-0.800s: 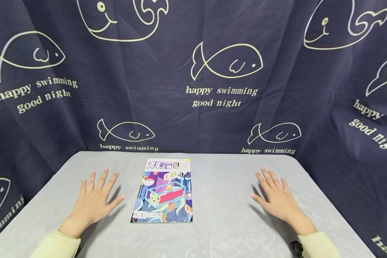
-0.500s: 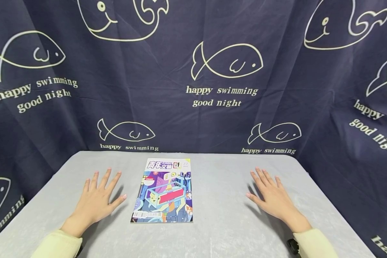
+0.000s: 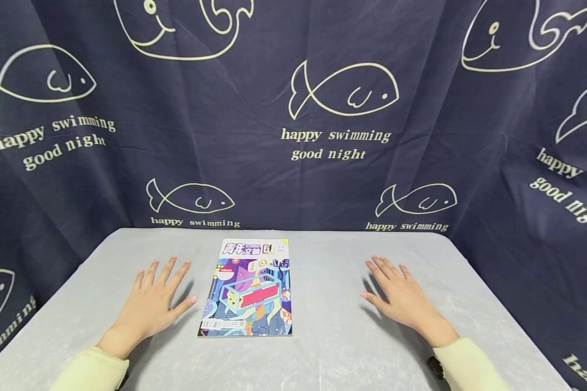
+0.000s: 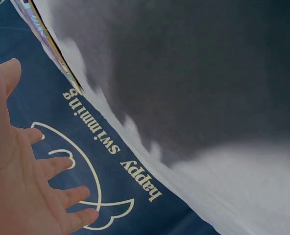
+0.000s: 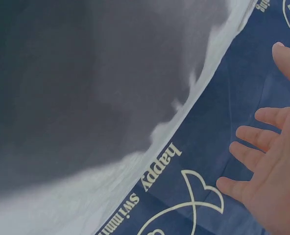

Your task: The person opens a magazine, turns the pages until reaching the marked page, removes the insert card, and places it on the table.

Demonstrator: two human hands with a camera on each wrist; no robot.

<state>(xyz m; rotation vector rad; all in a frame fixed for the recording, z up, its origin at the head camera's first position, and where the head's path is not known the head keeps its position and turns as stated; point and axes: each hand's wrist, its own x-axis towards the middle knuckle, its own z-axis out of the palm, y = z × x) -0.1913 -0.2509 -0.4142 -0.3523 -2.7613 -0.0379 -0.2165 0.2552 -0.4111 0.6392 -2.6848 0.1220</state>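
Note:
A magazine (image 3: 247, 290) with a colourful illustrated cover and a white title band lies flat, left of the middle of the table. My left hand (image 3: 149, 304) hovers palm down to its left, fingers spread and thumb pointing toward the cover, holding nothing. On the other side, farther from the magazine, my right hand (image 3: 403, 298) is also held over the table with straight fingers and nothing in it. The left wrist view catches the edge of the magazine (image 4: 52, 46) at upper left, beyond the thumb of the left hand (image 4: 17, 166). In the right wrist view the right hand (image 5: 277, 161) shows its palm.
A grey-white cloth covers the table (image 3: 332, 347). Behind it and along both sides hangs a dark blue curtain (image 3: 254, 125) printed with fish and lettering. Pale yellow sleeves (image 3: 90, 372) cover both forearms, and a black device (image 3: 435, 367) sits under the right wrist.
Both hands have drifted inward: the left slightly to the right, toward the magazine, and the right to the left. The magazine lies where it was.

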